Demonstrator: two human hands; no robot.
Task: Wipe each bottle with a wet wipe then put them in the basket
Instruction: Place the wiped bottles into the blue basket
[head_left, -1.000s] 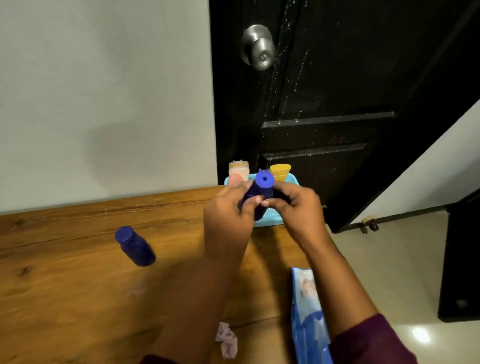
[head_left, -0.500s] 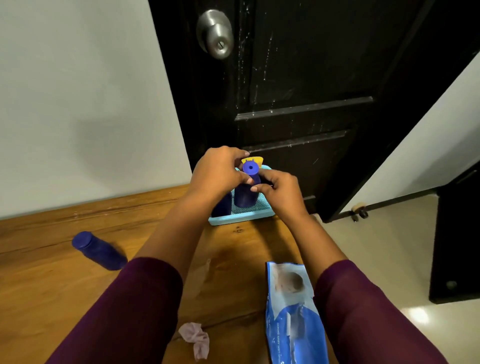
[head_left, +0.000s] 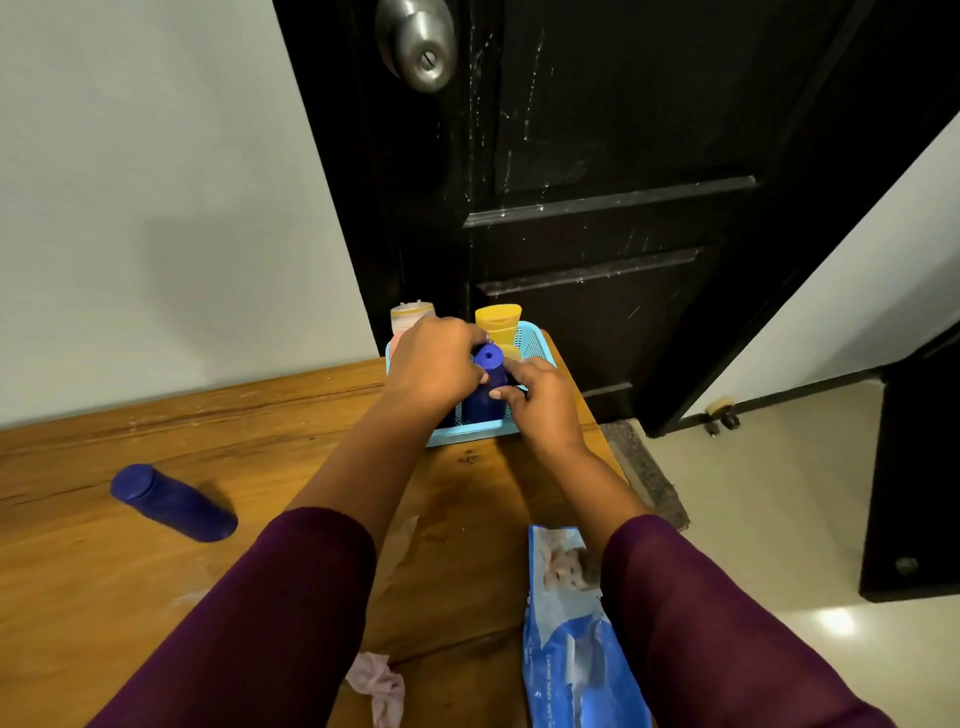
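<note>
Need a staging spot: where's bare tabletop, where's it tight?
Free: wood between the wall and the lying blue bottle, left of the basket; the near-left corner this side of that bottle. Tight: the basket, where left hand and right hand hold the upright blue bottle; wipes pack on the near-right edge.

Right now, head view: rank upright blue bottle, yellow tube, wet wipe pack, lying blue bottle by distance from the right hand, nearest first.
1. upright blue bottle: in the basket, pinched by the right hand.
2. yellow tube: basket's far side.
3. wet wipe pack: near edge, by right sleeve.
4. lying blue bottle: far left on the table.
</note>
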